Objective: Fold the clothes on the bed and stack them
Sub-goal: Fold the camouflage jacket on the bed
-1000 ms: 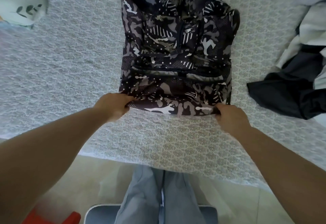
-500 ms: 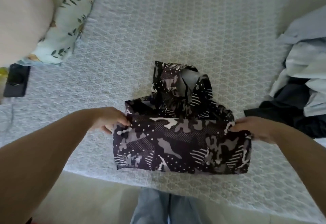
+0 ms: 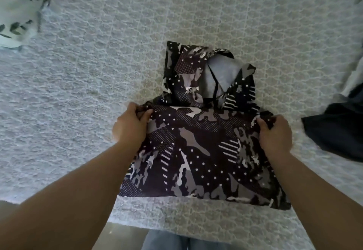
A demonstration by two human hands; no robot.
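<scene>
A dark camouflage hooded jacket (image 3: 198, 151) with white dots and stripes lies on the bed near its front edge. Its lower half is folded up over the body, and the hood with a grey lining sticks out beyond the fold. My left hand (image 3: 130, 125) grips the folded edge at the jacket's left corner. My right hand (image 3: 275, 131) grips the same edge at the right corner. Both arms reach in from the bottom of the view.
The bed (image 3: 98, 92) has a pale grey patterned cover. A pillow with a leaf print (image 3: 17, 11) lies at the far left. Dark and light clothes (image 3: 337, 129) are heaped at the right edge. My legs stand at the bed's front edge.
Both hands lifted the jacket's bottom hem and carried it away from me, folding the lower half over the body. The fold now lies flatter, just below the hood.
</scene>
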